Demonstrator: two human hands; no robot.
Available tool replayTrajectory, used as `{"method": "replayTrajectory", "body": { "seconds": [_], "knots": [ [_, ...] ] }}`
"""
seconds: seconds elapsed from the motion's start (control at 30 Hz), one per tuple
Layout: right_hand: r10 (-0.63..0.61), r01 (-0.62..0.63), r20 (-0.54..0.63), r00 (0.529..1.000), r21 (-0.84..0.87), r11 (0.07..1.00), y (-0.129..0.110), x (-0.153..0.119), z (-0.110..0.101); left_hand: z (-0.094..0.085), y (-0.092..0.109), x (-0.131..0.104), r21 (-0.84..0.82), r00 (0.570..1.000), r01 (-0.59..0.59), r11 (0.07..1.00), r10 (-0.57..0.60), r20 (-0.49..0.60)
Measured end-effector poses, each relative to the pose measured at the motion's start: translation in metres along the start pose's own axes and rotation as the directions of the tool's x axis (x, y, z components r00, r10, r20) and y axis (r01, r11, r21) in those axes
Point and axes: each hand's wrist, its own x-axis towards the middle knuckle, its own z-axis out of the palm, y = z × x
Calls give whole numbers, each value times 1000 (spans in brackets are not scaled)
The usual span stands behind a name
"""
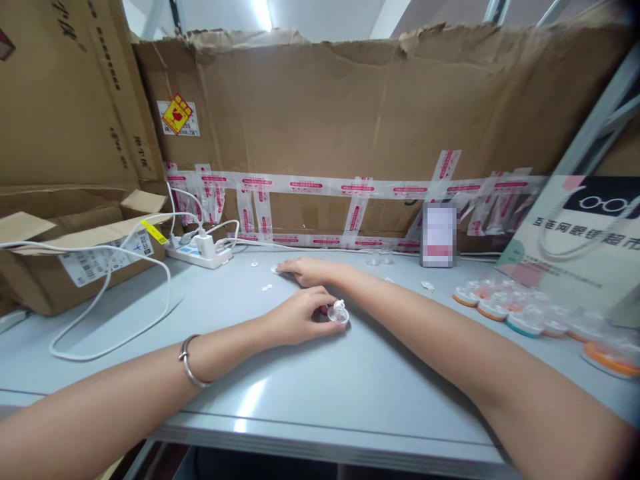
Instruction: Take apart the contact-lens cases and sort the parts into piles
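Note:
My left hand (303,317) is closed around a small clear round case (339,316) with a white piece standing in it, low over the middle of the grey table (300,393). Beyond it, my right hand (305,270) reaches across to the left, its fingertips on a small white disc (275,269) lying on the table; whether the fingers grip it is too small to tell. Little white discs (267,287) lie just left of my hands, and another white piece (255,264) sits farther back.
Several clear cases with coloured bases (525,322) stand at the right, before a paper bag (575,247). A phone (439,235) leans against a big carton (310,113). At left are a power strip (200,253), a looping white cable (167,293) and an open box (100,260).

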Motion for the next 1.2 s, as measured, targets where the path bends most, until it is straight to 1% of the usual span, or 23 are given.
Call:
{"method": "replayTrajectory", "body": {
  "seconds": [0.07, 0.17, 0.27, 0.33, 0.4, 0.47, 0.6, 0.67, 0.77, 0.87, 0.9, 0.97, 1.03, 1.07, 1.1, 1.13, 1.2],
  "knots": [
    [19, -19, 16, 1000, 16, 1000, 3, 0, 0, 0, 0, 0, -4, 1000, -4, 1000, 4, 1],
    [80, -79, -8, 997, 57, 995, 9, -10, -5, -2, 1, 0, 7, 1000, -26, 1000, 26, 10],
    [148, -138, -79, 986, 123, 983, 17, -21, -13, -3, 3, -1, 33, 1000, -23, 999, 23, 13],
    [213, -187, -149, 966, 168, 968, 23, -29, -21, -3, 4, -1, 32, 1000, -14, 999, 13, 17],
    [278, -240, -185, 943, 207, 949, 30, -40, -30, -3, 3, -1, 20, 1000, -11, 1000, 11, 21],
    [317, -276, -162, 935, 230, 933, 38, -53, -36, -3, 3, -1, 18, 1000, -11, 1000, 11, 22],
    [286, -278, 6, 958, 252, 927, 49, -78, -39, -3, 2, 0, 28, 999, -23, 999, 22, 35],
    [303, -309, 61, 951, 227, 924, 53, -87, -38, -3, 2, 0, 28, 999, -35, 999, 34, 37],
    [380, -383, 52, 924, 179, 906, 59, -95, -39, -3, 2, 0, 28, 999, -38, 999, 37, 34],
    [406, -407, 41, 913, 173, 897, 61, -99, -43, -3, 2, 0, 24, 999, -27, 999, 26, 37],
    [417, -415, 27, 909, 171, 894, 60, -100, -45, -3, 2, 0, 19, 999, -23, 1000, 22, 38],
    [452, -438, -41, 891, 182, 880, 54, -102, -50, -3, 2, 0, 5, 999, -14, 1000, 14, 36],
    [481, -442, -131, 867, 246, 863, 40, -106, -55, -3, 3, 0, -9, 1000, -4, 1000, 5, 27],
    [483, -423, -163, 860, 300, 855, 30, -109, -57, -3, 3, 0, -14, 1000, 1, 1000, -1, 19],
    [470, -388, -181, 864, 356, 850, 19, -113, -57, -2, 3, 0, -17, 1000, 7, 1000, -7, 13],
    [442, -341, -188, 877, 403, 849, 6, -117, -56, -2, 3, 0, -20, 1000, 15, 1000, -15, 6],
    [362, -247, -200, 910, 440, 863, -19, -126, -50, -1, 3, 1, -43, 999, 43, 998, -43, 0]
  ]
}}
